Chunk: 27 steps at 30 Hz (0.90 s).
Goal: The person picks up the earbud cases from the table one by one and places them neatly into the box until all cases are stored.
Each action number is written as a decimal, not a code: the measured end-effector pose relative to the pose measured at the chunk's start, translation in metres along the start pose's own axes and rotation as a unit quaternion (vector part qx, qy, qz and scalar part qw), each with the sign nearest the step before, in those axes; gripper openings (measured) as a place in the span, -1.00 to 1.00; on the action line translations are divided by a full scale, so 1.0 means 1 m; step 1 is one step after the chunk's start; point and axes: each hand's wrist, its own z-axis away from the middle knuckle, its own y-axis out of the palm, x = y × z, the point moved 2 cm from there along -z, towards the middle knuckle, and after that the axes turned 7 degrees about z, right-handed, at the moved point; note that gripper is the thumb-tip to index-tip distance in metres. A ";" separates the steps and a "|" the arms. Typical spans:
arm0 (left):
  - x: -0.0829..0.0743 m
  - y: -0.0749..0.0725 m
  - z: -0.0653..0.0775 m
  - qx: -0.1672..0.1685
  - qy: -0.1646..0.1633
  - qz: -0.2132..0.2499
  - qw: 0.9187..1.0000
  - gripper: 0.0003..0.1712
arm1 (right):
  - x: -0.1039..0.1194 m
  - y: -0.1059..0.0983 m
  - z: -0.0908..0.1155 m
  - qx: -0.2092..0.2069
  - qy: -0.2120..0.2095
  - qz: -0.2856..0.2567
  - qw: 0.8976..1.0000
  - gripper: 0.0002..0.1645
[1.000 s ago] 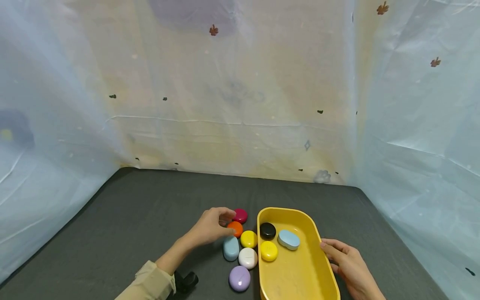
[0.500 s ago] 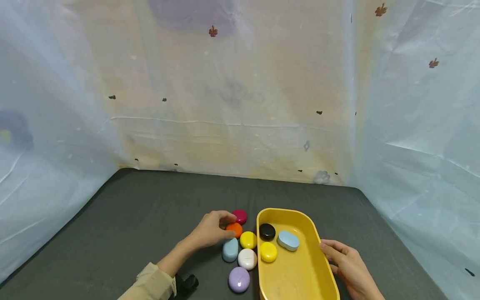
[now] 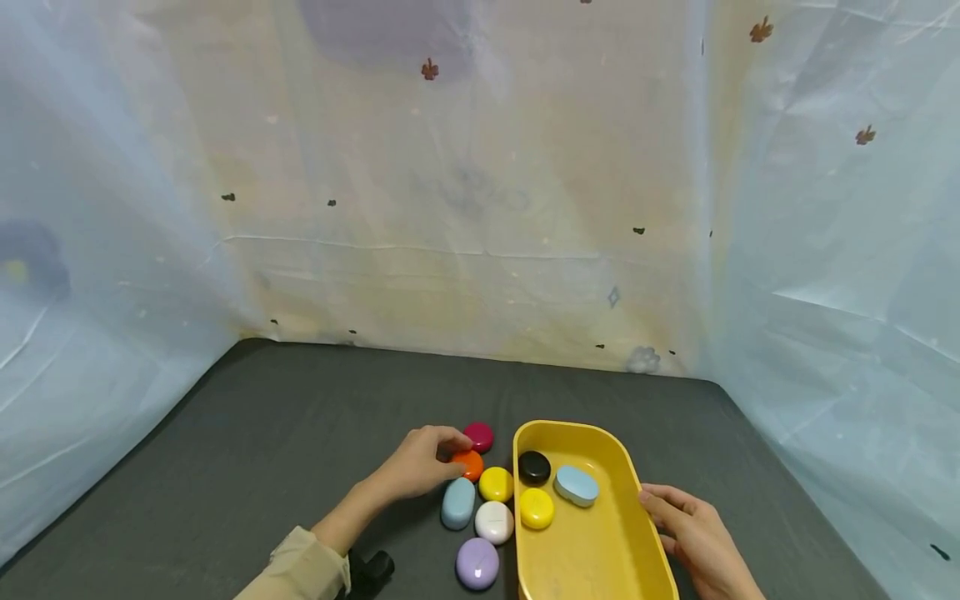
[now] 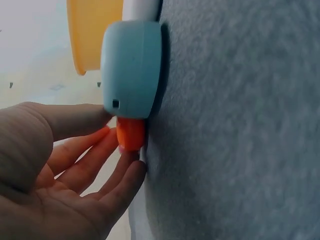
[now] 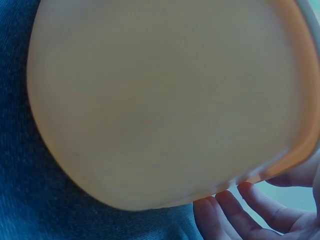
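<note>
My left hand (image 3: pixel 422 461) holds a small round orange case (image 3: pixel 472 464) between thumb and fingers. In the left wrist view, a pale blue oblong case (image 4: pixel 131 70) stands before the orange one, partly hiding it and the thumb tip. A crimson round case (image 3: pixel 478 437) lies just beyond the fingers, a yellow one (image 3: pixel 496 484) just to the right. My right hand (image 3: pixel 693 533) grips the right side of a yellow tray (image 3: pixel 600 554), thumb at the rim and fingertips against the outer wall.
Inside the tray lie a black round case (image 3: pixel 534 468), a light blue oval one (image 3: pixel 577 486) and a yellow one (image 3: pixel 536 508). Left of it, white (image 3: pixel 494 522) and lilac (image 3: pixel 477 563) cases sit on the dark grey cloth (image 3: pixel 337 400). Pale plastic sheeting (image 3: pixel 465 167) walls three sides.
My left thumb and fingers have drawn slightly closer around the orange case. My right hand keeps its place on the tray, and the head view has tilted a little upward.
</note>
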 end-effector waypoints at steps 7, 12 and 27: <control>0.003 -0.002 0.000 0.005 -0.003 0.008 1.000 -0.61 | 0.001 0.001 0.000 -0.003 0.002 -0.001 1.000 -0.43; 0.004 0.000 -0.001 0.003 -0.015 0.003 1.000 -0.57 | 0.000 0.001 0.000 -0.003 0.002 -0.003 1.000 -0.43; 0.003 0.001 0.000 0.001 -0.026 0.001 1.000 -0.41 | 0.001 0.001 0.001 -0.004 -0.002 -0.005 1.000 -0.43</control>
